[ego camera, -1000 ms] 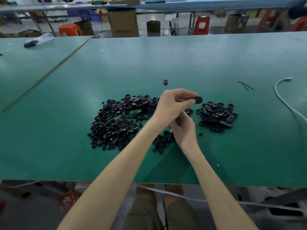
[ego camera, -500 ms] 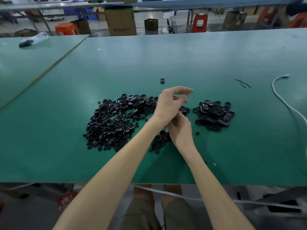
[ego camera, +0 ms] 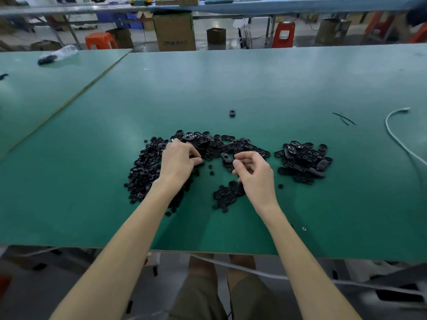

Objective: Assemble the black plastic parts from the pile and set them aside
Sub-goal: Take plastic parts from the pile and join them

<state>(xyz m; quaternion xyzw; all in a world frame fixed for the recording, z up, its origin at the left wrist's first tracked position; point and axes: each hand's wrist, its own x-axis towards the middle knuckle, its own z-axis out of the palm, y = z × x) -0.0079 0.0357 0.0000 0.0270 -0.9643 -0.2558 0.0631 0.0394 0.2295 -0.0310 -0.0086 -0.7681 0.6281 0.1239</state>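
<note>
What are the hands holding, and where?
Left hand pinches a small black part at the pile; where on it, can't tell. Right hand holds nothing visible.

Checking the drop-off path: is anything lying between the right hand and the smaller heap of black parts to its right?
Nothing visible. Only bare green table separates the right hand from the smaller heap; one loose part lies just nearer the person, beside that line.

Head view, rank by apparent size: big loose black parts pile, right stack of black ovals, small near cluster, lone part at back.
1. Big loose pile of black plastic parts
2. Right stack of black oval parts
3. Small black cluster nearest camera
4. Lone black part, farther back yet clearly smallest
</note>
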